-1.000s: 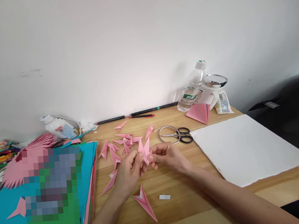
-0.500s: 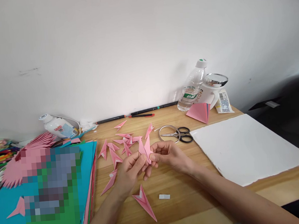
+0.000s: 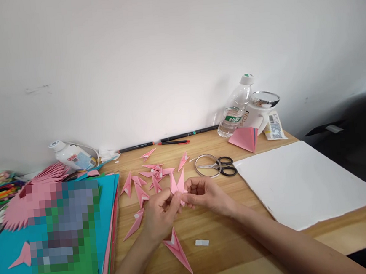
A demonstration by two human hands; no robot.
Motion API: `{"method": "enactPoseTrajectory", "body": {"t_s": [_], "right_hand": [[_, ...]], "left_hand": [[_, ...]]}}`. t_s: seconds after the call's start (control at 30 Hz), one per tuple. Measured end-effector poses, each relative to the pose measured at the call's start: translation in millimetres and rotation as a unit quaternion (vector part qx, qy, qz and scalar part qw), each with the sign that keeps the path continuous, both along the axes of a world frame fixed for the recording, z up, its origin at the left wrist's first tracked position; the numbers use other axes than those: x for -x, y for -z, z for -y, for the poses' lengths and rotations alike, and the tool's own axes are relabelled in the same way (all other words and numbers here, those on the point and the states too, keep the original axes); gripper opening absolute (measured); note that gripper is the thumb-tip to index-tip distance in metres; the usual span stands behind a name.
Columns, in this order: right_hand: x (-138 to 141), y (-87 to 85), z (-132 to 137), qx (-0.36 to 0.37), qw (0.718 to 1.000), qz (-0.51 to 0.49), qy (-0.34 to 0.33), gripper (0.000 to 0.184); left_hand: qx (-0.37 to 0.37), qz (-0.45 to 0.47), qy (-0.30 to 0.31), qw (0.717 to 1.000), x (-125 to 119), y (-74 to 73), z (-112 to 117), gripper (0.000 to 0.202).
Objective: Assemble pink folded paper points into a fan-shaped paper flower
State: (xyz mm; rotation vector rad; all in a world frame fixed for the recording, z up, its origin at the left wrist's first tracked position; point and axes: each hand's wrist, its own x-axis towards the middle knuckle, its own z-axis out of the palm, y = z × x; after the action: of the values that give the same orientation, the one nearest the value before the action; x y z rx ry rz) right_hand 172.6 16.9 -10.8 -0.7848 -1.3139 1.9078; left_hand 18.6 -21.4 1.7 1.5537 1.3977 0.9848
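Note:
Between my two hands is a folded pink paper piece with two points standing upward in a V. My left hand pinches its lower left side, and my right hand pinches its lower right side; the fingers hide its base. Several similar pink folded pieces with small white patches lie on the table just beyond and left of my hands. Nearer to me lies another pink folded piece, with a small white strip to its right.
Scissors and a tape-like ring lie beyond my right hand. A white board covers the right side. Coloured paper sheets are stacked at left. A water bottle, a mug and pens line the wall.
My fingertips have shifted on the pink folded piece, and its two points now stand wider apart. The left fingers are more curled in. The camera view has tilted very slightly.

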Motion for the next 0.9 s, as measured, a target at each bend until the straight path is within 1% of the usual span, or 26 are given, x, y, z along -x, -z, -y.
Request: {"method": "enactPoseTrajectory", "body": {"t_s": [0.07, 0.1, 0.17, 0.23, 0.27, 0.33, 0.43, 0.5, 0.63, 0.73, 0.8, 0.87, 0.9], "right_hand": [[1.5, 1.7, 1.8, -0.016, 1.000, 0.009, 0.015, 0.032], [2.2, 2.0, 3.0, -0.026, 0.999, 0.008, 0.022, 0.031], [3.4, 1.2, 5.5, -0.044, 0.998, -0.009, 0.032, 0.029], [3.8, -0.4, 6.9, -0.045, 0.998, -0.046, 0.021, 0.028], [3.7, -1.4, 6.9, -0.039, 0.997, -0.068, 0.009, 0.028], [2.7, -3.3, 5.9, -0.026, 0.994, -0.102, -0.020, 0.029], [0.8, -5.0, 3.5, -0.022, 0.993, -0.108, -0.035, 0.032], [0.4, -4.5, 3.2, -0.022, 0.994, -0.098, -0.036, 0.033], [3.6, 0.6, 5.4, -0.032, 0.998, -0.053, -0.026, 0.033], [6.2, 5.8, 6.0, -0.046, 0.999, -0.022, 0.011, 0.033], [6.0, 7.8, 5.2, -0.049, 0.998, -0.035, 0.023, 0.044], [4.5, 7.5, 4.2, -0.045, 0.997, -0.068, 0.011, 0.058], [3.6, 6.4, 4.0, -0.043, 0.996, -0.082, -0.003, 0.059]], "left_hand": [[-0.031, -0.019, -0.035, 0.999, -2.3, 2.6, 1.9, 0.031], [-0.030, 0.004, -0.045, 0.999, -4.0, 4.1, 2.7, 0.031], [0.001, 0.106, -0.049, 0.993, -7.6, 6.6, 3.6, 0.032], [0.042, 0.222, -0.035, 0.974, -10.2, 7.8, 3.6, 0.032], [0.056, 0.259, -0.025, 0.964, -10.8, 7.7, 3.3, 0.032], [0.067, 0.277, 0.002, 0.958, -10.8, 6.3, 2.5, 0.030], [0.050, 0.236, 0.030, 0.970, -9.0, 2.1, 0.9, 0.032], [0.050, 0.195, 0.028, 0.979, -7.8, -0.4, -0.2, 0.035], [0.067, 0.095, -0.007, 0.993, -6.1, 0.2, -1.8, 0.035], [0.027, 0.040, -0.040, 0.998, -5.8, 3.9, -1.1, 0.035], [0.000, 0.022, -0.061, 0.998, -6.4, 4.9, 0.4, 0.033], [-0.017, 0.015, -0.075, 0.997, -7.1, 3.6, 2.2, 0.031], [-0.023, 0.014, -0.082, 0.996, -7.3, 2.2, 2.9, 0.030]]}}
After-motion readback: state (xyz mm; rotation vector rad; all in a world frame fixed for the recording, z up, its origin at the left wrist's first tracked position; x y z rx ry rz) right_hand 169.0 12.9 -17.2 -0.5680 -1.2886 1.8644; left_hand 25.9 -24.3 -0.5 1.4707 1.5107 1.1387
